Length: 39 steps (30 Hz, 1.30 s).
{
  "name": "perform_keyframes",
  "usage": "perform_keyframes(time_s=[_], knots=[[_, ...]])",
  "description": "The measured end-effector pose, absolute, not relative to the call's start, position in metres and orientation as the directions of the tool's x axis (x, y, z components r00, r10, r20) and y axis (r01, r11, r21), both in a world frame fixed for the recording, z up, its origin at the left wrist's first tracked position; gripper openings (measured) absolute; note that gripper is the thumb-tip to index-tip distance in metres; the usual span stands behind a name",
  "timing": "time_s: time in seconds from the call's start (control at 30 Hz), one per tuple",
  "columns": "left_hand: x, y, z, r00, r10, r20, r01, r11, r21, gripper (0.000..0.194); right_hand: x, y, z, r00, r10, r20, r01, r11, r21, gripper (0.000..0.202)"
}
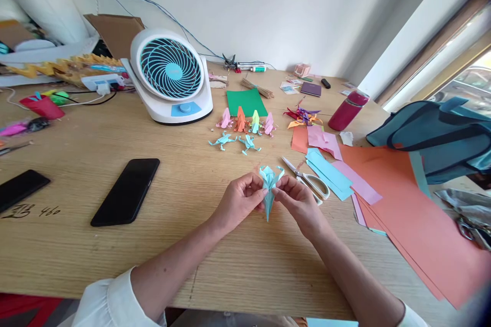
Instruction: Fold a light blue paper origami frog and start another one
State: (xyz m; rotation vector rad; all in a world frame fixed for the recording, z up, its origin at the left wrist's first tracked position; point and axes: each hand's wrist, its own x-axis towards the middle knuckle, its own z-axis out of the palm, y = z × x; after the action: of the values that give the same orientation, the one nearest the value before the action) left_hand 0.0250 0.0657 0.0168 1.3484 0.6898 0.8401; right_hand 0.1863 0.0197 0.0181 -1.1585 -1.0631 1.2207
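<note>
Between my two hands is a light blue origami figure [269, 195], folded to a long point at the bottom with two curled arms at the top. My left hand [241, 198] pinches its left side between thumb and fingers. On the other side my right hand [297, 200] pinches it the same way. White-handled scissors [315, 184] lie just beyond my right hand. Further back on the table stand several folded paper figures in pink, orange and yellow-green, among them an orange figure [240, 120]. Two light blue ones, one being a blue figure [250, 144], sit in front of those.
Light blue paper strips [330, 173] and large orange sheets [406, 214] cover the right side. A white fan [172, 76], a green sheet [246, 102], a maroon bottle [348, 111] and a teal bag [437, 138] stand or lie around. A black phone [126, 192] rests on the left.
</note>
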Motion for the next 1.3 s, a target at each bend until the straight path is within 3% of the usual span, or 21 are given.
perform_keyframes(time_s=[0.17,0.43,0.8,1.0,1.3], knots=[[0.025,0.066,0.013,0.542,0.84,0.025,-0.089,0.027,0.996,0.018,0.186,0.02,0.017,0.015,1.0,-0.026,-0.123,-0.024,-0.992,0.03],[0.029,0.064,0.009,0.459,0.888,0.039,-0.064,-0.011,0.998,0.016,0.181,0.02,0.006,0.085,0.994,0.068,-0.101,0.077,-0.992,0.029],[0.028,0.067,0.008,0.489,0.869,0.079,-0.046,-0.065,0.997,0.021,0.181,0.02,0.008,0.125,0.99,0.063,-0.144,0.081,-0.986,0.029],[0.028,0.067,0.012,0.566,0.823,-0.049,-0.02,0.072,0.997,0.029,0.181,0.02,0.009,0.161,0.986,0.04,-0.231,0.077,-0.97,0.026],[0.029,0.065,0.011,0.6,0.79,-0.128,-0.083,0.22,0.972,0.038,0.181,0.017,0.015,0.117,0.993,0.036,-0.21,0.06,-0.976,0.025]])
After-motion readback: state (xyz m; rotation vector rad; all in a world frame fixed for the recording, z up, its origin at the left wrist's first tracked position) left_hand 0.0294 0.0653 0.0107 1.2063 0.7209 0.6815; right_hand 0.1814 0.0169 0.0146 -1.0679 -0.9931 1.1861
